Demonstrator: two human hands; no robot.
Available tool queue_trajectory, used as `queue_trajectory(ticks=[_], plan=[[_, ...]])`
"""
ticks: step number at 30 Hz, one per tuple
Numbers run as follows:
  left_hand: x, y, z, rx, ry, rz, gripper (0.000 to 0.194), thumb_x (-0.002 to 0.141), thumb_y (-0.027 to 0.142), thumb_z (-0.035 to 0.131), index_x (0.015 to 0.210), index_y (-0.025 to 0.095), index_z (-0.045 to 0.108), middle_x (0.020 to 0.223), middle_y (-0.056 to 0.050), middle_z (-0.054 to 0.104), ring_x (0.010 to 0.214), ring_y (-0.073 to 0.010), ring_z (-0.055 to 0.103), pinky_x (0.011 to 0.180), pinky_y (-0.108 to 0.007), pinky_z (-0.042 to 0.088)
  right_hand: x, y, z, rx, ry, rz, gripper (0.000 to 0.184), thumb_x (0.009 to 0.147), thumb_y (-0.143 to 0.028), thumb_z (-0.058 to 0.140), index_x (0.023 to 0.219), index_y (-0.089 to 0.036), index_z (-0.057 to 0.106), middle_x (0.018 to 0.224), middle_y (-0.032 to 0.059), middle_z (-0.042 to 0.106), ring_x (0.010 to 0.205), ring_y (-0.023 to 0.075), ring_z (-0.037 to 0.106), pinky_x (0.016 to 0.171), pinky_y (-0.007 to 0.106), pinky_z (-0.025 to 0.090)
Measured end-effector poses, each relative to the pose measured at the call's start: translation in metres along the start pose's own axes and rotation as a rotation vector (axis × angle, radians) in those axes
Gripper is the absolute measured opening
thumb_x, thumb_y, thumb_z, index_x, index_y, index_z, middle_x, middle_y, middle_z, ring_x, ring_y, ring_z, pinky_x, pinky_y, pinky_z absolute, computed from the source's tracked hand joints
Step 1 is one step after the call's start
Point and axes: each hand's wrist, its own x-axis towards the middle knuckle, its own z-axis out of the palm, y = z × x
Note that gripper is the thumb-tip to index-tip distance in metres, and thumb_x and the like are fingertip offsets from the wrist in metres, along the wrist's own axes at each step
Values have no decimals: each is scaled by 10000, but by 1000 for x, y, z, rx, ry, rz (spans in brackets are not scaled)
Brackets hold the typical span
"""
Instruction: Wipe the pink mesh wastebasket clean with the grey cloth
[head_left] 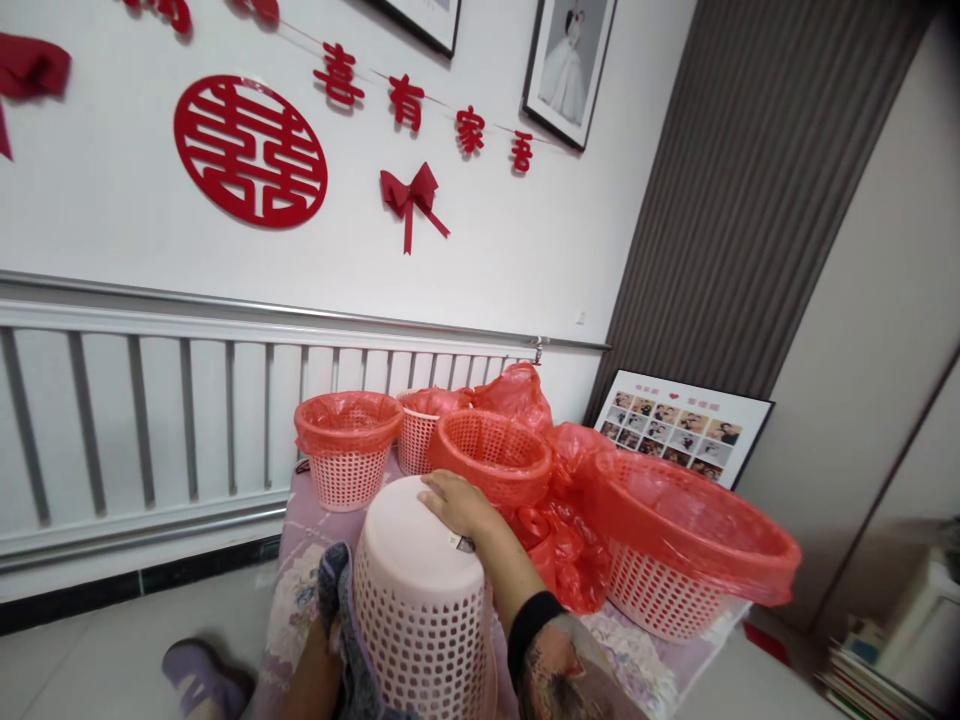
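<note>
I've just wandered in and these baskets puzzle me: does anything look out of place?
Yes: the pale basket under the right hand is upside down and looks bare outside. That's odd because the other baskets stand upright with red bags on them. I see no spill or damage.

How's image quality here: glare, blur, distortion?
Head view throughout: translucent red plastic liner at right shows glare streaks; lavender shoe, lower left, looks soft; overturned pale-pink perforated plastic basket reads clearly; dark grey ribbed panel leans, perhaps from camera tilt.
</note>
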Motion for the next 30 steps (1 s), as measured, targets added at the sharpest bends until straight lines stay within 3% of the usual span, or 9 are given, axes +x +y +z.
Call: queue_trajectory(ticks=[2,5,10,13,17,20,23,26,30], plan=[[-7,-1,3,44,45,-10,744,962,528,323,1421,-19,531,1564,-309,553,1569,-393,401,1327,-565,250,0,1,0,0,-1,-3,526,1035,-447,537,1490,-194,612,1597,141,544,1454,311,511,1202,471,377],[-20,14,10,125,93,38,733,1022,477,273,1547,-18,397,1648,-299,454,1588,-359,374,1336,-567,230,1,3,2,2,0,-8,541,1040,-468,524,1501,-197,604,1613,143,525,1469,319,494,1212,481,365],[-41,50,21,402,43,425,755,917,254,554,1638,149,358,1766,-213,258,1630,-409,226,1305,-663,257,2,4,3,4,-2,-14,554,1040,-499,515,1503,-209,605,1615,146,524,1487,325,477,1218,500,359],[-45,47,27,548,17,486,882,833,137,591,1663,184,298,1778,-224,198,1627,-447,166,1271,-714,281,3,5,3,5,-3,-17,550,1035,-500,526,1498,-216,611,1613,140,528,1490,326,475,1219,505,361],[-46,12,26,635,-67,406,857,841,168,590,1642,63,303,1725,-334,233,1589,-493,242,1243,-726,318,4,6,5,7,6,-29,549,1038,-486,522,1505,-210,605,1610,132,534,1486,317,481,1230,488,350],[-51,-13,15,662,-68,398,720,916,279,554,1567,-5,438,1663,-349,371,1543,-487,380,1260,-694,335,4,7,6,6,8,-38,562,1041,-467,514,1509,-168,598,1607,146,535,1502,319,460,1245,481,328],[-56,-26,1,665,-5,375,583,973,368,483,1439,51,632,1549,-271,588,1457,-429,551,1277,-627,385,5,7,7,6,9,-37,562,1044,-470,511,1507,-165,599,1612,145,529,1509,318,450,1248,483,322],[-54,-35,-11,498,22,280,487,961,349,481,1322,150,739,1413,-174,731,1390,-373,631,1268,-561,435,5,8,6,9,11,-37,546,1045,-476,517,1501,-191,608,1604,136,540,1488,318,474,1233,482,340],[-43,-45,-16,299,104,175,429,960,362,487,1173,152,795,1227,-168,815,1386,-415,622,1329,-656,243,4,7,5,16,23,-39,503,1045,-475,533,1482,-244,630,1566,115,583,1457,320,502,1207,477,366]])
